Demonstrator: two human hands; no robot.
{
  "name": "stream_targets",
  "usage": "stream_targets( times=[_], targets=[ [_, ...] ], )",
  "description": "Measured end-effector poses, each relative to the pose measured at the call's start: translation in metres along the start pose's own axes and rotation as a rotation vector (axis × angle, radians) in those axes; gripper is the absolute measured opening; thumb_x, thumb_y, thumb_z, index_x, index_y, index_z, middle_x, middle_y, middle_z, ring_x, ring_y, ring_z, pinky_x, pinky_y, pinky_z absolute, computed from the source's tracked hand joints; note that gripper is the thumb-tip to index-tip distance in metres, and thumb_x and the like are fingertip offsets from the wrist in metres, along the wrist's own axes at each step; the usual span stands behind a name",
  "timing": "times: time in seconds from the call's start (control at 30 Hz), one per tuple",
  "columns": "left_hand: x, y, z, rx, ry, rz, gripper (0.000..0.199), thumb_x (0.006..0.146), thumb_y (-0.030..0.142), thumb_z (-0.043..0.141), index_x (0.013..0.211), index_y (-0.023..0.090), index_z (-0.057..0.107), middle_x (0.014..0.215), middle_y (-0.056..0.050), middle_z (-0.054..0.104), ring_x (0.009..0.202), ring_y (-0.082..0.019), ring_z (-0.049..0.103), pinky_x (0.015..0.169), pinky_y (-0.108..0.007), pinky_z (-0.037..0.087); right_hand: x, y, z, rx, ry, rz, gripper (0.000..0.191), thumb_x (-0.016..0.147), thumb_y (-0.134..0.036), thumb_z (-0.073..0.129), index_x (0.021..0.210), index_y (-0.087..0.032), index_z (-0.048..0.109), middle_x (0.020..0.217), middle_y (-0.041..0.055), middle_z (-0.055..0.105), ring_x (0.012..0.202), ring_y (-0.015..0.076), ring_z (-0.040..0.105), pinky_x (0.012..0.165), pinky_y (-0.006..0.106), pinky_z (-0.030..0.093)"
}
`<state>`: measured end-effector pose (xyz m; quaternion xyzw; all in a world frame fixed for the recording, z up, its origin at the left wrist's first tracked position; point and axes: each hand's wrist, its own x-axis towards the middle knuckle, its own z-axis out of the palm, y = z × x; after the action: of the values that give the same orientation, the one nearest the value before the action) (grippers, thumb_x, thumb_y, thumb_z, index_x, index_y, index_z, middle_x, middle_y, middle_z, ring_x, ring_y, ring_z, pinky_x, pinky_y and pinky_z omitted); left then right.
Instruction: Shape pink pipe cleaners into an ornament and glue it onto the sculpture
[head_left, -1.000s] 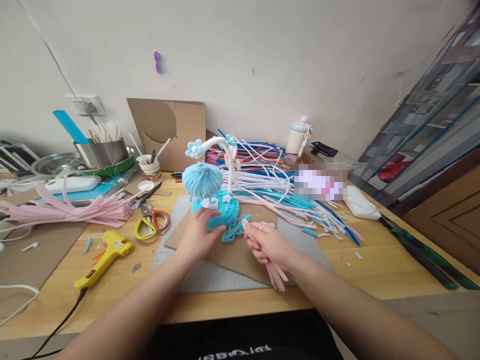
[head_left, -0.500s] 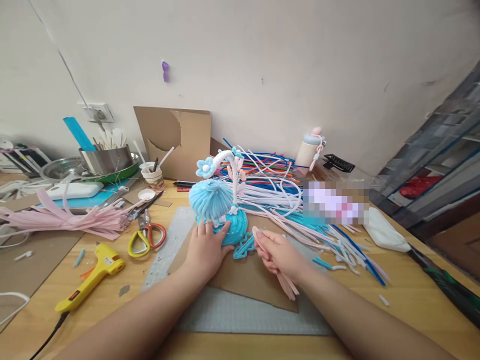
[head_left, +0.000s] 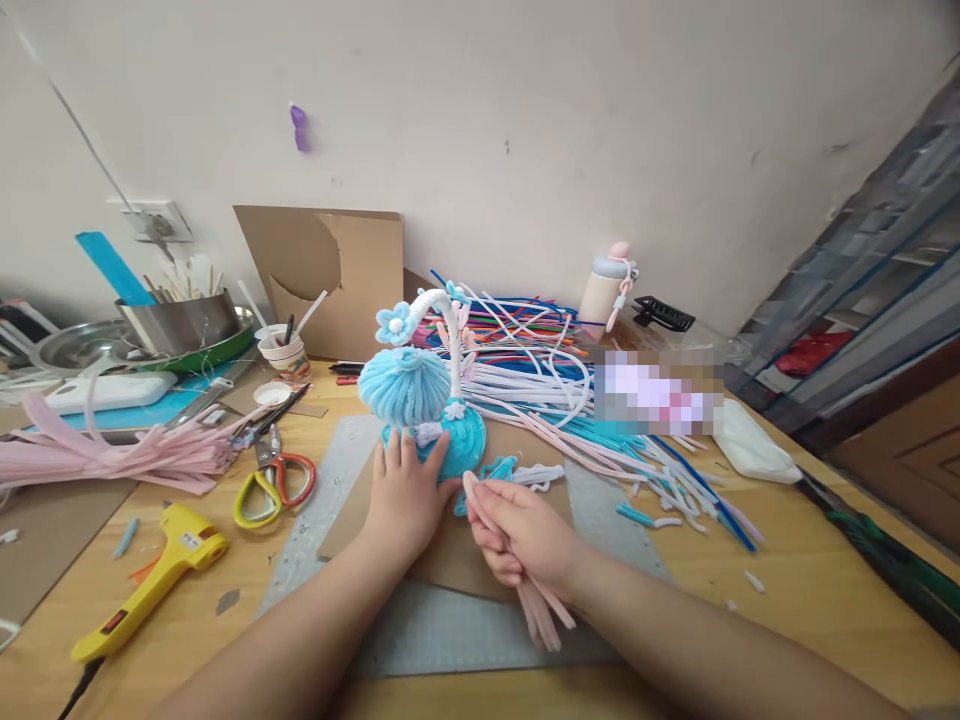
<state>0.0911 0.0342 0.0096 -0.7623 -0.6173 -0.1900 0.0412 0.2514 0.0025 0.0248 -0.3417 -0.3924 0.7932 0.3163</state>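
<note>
A blue and white lamp-shaped craft (head_left: 405, 385) of fuzzy stems stands on brown cardboard (head_left: 352, 510), with flowers along its curved white stem. My left hand (head_left: 405, 495) rests against its round blue base (head_left: 466, 440), fingers spread over the front edge. Just to the right, my right hand (head_left: 525, 530) is closed around a bundle of pale pink stems (head_left: 541, 612); their bent end sticks out above the fingers and loose ends hang below. Behind that hand lie bent blue pieces and a white piece (head_left: 538, 477).
At left are a yellow glue gun (head_left: 154, 580), scissors (head_left: 271, 485), pink stems (head_left: 112, 445) and a metal pot (head_left: 180, 320). Many coloured stems (head_left: 540, 385) lie behind the craft. A bottle (head_left: 604, 290) stands near the wall, and a white packet (head_left: 754, 445) lies at right.
The view has shifted to the right. My right hand has moved closer to my left hand and the blue base with the pink stems, uncovering the white piece behind it.
</note>
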Motion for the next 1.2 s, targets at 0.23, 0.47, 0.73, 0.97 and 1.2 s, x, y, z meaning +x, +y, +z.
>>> stream_targets(
  times=[0.23,0.47,0.73,0.97,1.2],
  targets=[
    [-0.023,0.006,-0.03,-1.414,-0.312,-0.408,0.032,0.082,0.042,0.052,0.091,0.014,0.064,0.061,-0.003,0.058,0.054,-0.013,0.051,0.054,-0.025,0.041,-0.002,0.004,0.023,0.073,-0.005,0.025,0.035,0.083,-0.054,0.048,0.074,-0.02,0.042,0.046,-0.0109,0.039,0.027,0.0015,0.026,0.027,0.013,0.025],
    [-0.031,0.008,-0.02,-1.819,-0.485,-0.595,0.022,0.067,0.03,0.074,0.076,0.012,0.067,0.062,-0.001,0.062,0.054,-0.008,0.053,0.054,-0.02,0.039,-0.002,0.018,0.016,-0.024,-0.042,0.009,0.033,0.085,-0.051,0.046,0.077,-0.019,0.045,0.048,-0.0106,0.04,0.027,0.0012,0.026,0.027,0.013,0.024],
    [-0.032,0.011,-0.021,-1.806,-0.5,-0.52,0.021,0.067,0.03,0.074,0.075,0.012,0.068,0.055,-0.001,0.061,0.051,-0.008,0.051,0.054,-0.02,0.038,-0.006,0.018,0.011,0.088,-0.133,0.04,0.031,0.085,-0.049,0.048,0.077,-0.019,0.047,0.045,-0.0094,0.045,0.026,0.0022,0.029,0.027,0.013,0.029],
    [-0.032,0.01,-0.026,-1.793,-0.599,-0.517,0.019,0.069,0.031,0.072,0.078,0.015,0.067,0.053,0.002,0.058,0.051,-0.008,0.052,0.053,-0.02,0.038,-0.01,0.018,0.009,0.033,-0.04,-0.002,0.034,0.085,-0.046,0.048,0.081,-0.013,0.054,0.053,0.0016,0.062,0.037,0.0107,0.055,0.039,0.021,0.046],
    [-0.023,0.0,-0.024,-1.604,-0.465,-0.549,0.019,0.064,0.028,0.074,0.072,0.012,0.067,0.058,-0.001,0.062,0.047,-0.007,0.049,0.048,-0.02,0.037,-0.012,0.016,0.007,0.087,-0.164,0.168,0.031,0.073,-0.029,0.066,0.094,-0.013,0.05,0.074,0.0067,0.067,0.064,0.0166,0.067,0.063,0.03,0.052]
  ],
)
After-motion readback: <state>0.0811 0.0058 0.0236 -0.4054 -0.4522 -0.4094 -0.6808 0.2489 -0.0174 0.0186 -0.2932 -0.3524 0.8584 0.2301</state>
